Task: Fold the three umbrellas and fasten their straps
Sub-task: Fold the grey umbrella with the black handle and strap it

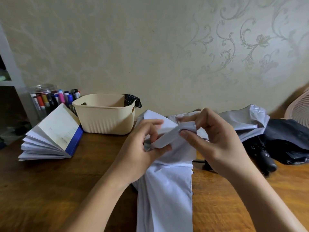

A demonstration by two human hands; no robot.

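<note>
White umbrella (164, 206): nearest the camera. It lies on the worktop (50, 190) under both grips, and its near end runs off the bottom edge of the view.
Long axis: runs from the camera away towards the wall, passing beneath the grips. The far end rises to a loose peak just beyond the left grip.
Look: pale white cloth with a faint lilac cast, gathered into long flat pleats. Dark rib tips show along the edge below the right grip. The canopy is not yet rolled tight.
Strap (173, 136): a flat greyish-white band stretched between the two grips. It slants up from the left grip to the right grip, and its rounded end is at the right grip.
Left grip (147, 148): fingers curled, with the thumb below and the fingers above. It pinches the lower end of the strap against the canopy.
Right grip (214, 139): thumb and forefinger are closed on the strap's upper end. The other fingers are raised and bent.
Silver umbrella (242, 121): behind and to the right of the right grip, crumpled and unfolded.
Black umbrella (287, 139): further right of the right grip, in a loose heap. A black handle (265, 158) lies on its near side.
Left of the left grip: a cream basket (103, 118), an open book (50, 136) fanned out, and a jar of markers (45, 97) behind the book.
</note>
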